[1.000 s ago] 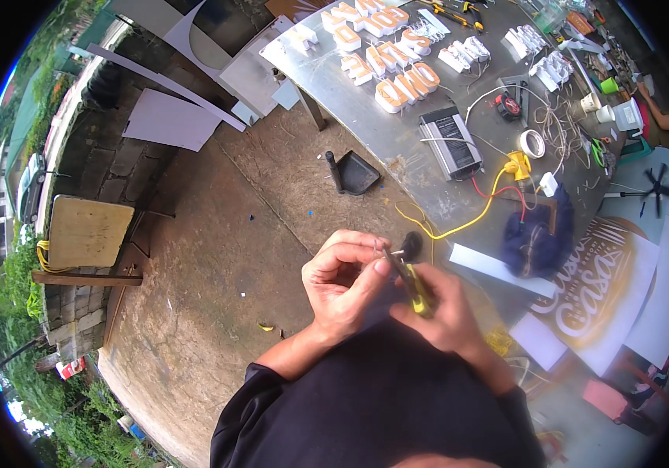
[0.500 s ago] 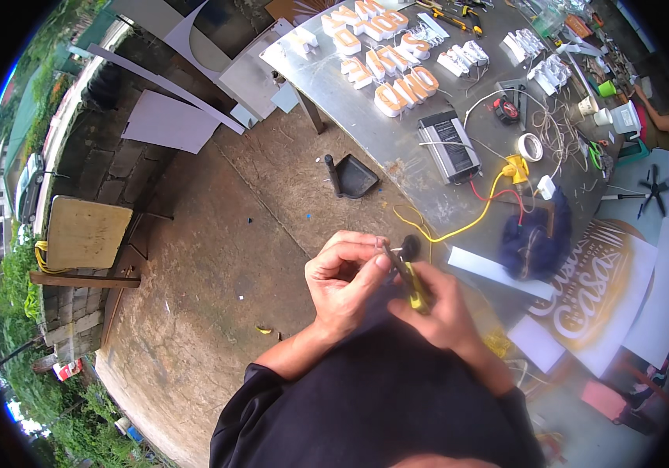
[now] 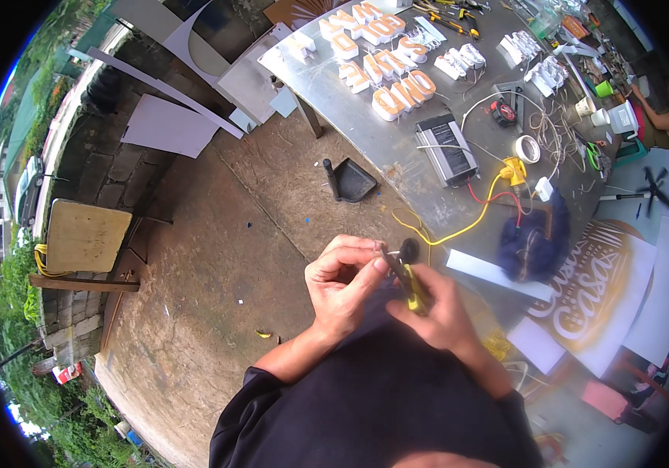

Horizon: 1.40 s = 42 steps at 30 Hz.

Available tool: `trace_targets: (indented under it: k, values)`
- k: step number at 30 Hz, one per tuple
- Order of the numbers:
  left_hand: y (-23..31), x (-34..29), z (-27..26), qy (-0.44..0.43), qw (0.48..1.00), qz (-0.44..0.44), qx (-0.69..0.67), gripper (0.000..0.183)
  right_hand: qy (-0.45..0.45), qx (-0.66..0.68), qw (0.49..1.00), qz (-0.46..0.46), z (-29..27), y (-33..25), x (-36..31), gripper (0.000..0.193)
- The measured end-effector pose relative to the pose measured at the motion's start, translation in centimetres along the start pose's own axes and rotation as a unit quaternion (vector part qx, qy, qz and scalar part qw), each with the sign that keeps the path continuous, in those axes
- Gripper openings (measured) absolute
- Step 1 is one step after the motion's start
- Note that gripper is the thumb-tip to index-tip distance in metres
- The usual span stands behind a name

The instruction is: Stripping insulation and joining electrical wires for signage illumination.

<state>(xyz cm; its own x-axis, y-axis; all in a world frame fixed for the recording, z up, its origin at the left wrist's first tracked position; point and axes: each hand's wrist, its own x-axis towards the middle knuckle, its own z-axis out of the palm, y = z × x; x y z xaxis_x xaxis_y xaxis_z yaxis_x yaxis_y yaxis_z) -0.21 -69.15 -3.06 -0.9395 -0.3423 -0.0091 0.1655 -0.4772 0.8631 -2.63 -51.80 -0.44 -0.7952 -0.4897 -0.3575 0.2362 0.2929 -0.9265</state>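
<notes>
— From the left, at the hands?

— Bare left hand (image 3: 340, 282), bent inward with curled fingers, thumb and forefinger close together at the tip of a slim dark-metal hand tool with yellow grips (image 3: 407, 285). Cannot tell whether pinching anything there; too small to make out.

— And the lie of the tool?

— Between both hands, just right of the left fingertips, long axis slanting from the tip at upper left to the grips at lower right. Nearer to the bare right hand (image 3: 445, 313), in fact inside it: wrapped round the yellow grips, closed on them. Beside the tip, on its right, a small round black thing (image 3: 409, 250); cannot tell whether touching.

— And the surfaces, the room?

— Held up in front of a black shirt (image 3: 365, 390), not resting on anything. Leftmost, green foliage (image 3: 61, 425); next, a grey block wall (image 3: 120, 165), then a worn brown concrete floor (image 3: 202, 292) with a black dustpan (image 3: 355, 181) on it. Farther right, a grey metal-topped table (image 3: 393, 148), bearing white-sided letters with orange faces (image 3: 389, 64), a silver-and-black finned box (image 3: 447, 152) and a dark blue bundle (image 3: 533, 246). Lower right, a white sheet with a golden-brown printed design (image 3: 596, 312).
</notes>
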Motion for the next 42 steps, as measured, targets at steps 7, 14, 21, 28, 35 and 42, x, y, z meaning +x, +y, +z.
trace_targets:
  k: [7, 14, 21, 28, 35, 42]
  values:
    - [0.1, -0.1, 0.1, 0.005, 1.000, -0.021, -0.021, 0.007, 0.010, -0.008, 0.999, -0.049, 0.1, 0.8, 0.2, 0.034]
    - [-0.5, -0.1, -0.5, -0.016, 0.989, -0.097, -0.108, 0.007, 0.023, 0.019, 0.998, -0.062, 0.3, 1.6, 0.3, 0.033]
    - [0.8, 0.2, -1.3, -0.026, 0.981, -0.192, -0.015, 0.007, 0.013, 0.020, 0.999, -0.044, -0.1, 2.3, 0.3, 0.033]
    - [-0.1, -0.2, -1.4, -0.005, 0.989, -0.146, -0.012, 0.004, 0.024, -0.011, 0.998, -0.055, 0.4, 1.5, 0.5, 0.032]
    - [0.0, -0.3, -1.5, -0.002, 0.993, -0.117, -0.024, 0.003, 0.030, -0.047, 0.997, -0.052, 0.5, 0.3, 0.7, 0.030]
    - [-0.4, -0.5, -1.7, -0.009, 0.993, -0.115, -0.020, 0.004, -0.003, -0.071, 0.996, -0.047, 0.1, 1.3, 0.9, 0.025]
